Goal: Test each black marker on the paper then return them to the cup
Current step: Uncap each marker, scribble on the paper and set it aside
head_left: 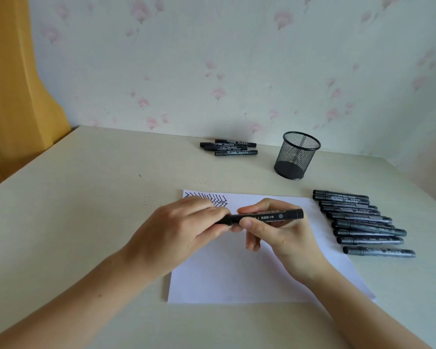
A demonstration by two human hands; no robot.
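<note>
Both hands hold one black marker level above the white paper. My left hand grips its left end, where the cap is; my right hand pinches the barrel. Black zigzag strokes fill the paper's far left corner, partly hidden by my left hand. The black mesh cup stands upright behind the paper, with nothing showing inside. Several markers lie in a row right of the paper. Another small group of markers lies near the wall.
The beige table meets a flowered wall at the back. An orange curtain hangs at the left. Small ink specks dot the table behind the paper.
</note>
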